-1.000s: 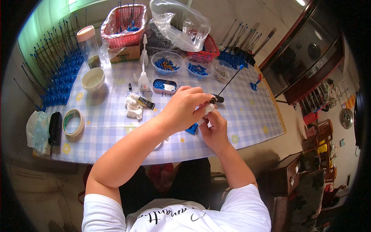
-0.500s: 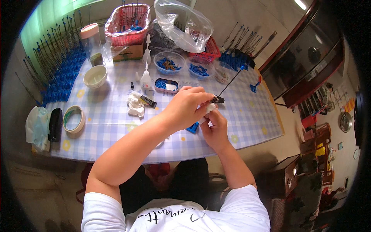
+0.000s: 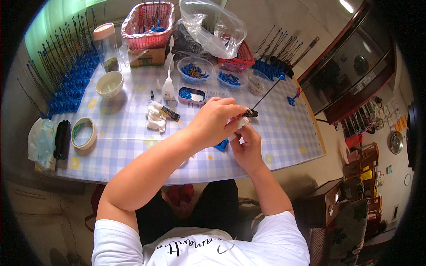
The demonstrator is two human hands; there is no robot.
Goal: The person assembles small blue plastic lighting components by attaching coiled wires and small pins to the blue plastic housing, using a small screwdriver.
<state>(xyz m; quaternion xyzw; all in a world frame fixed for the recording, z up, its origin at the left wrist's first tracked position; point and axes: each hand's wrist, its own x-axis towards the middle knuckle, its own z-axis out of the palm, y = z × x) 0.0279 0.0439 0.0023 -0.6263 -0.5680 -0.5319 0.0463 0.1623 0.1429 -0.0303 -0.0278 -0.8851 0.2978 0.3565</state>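
Above the near edge of the checked tablecloth [image 3: 133,142], a thin black rod [image 3: 266,94] with a blue tip slants up and to the right; its lower end is pinched in the fingertips of the left hand [image 3: 215,124], which closes over it from above. Right hand [image 3: 246,146] — just below and touching the left — grips a small white piece, possibly cloth, at the rod's base. A blue plastic part [image 3: 222,144] lies on the cloth beneath both hands. Further out: a small glue tube [image 3: 170,114] beside a crumpled white tissue [image 3: 155,117], a glue bottle [image 3: 168,86] with a long nozzle, an open tin [image 3: 191,94] and two clear bowls [image 3: 195,71] of blue pieces. At far left — a tape roll [image 3: 83,133] and a white bowl [image 3: 109,84].
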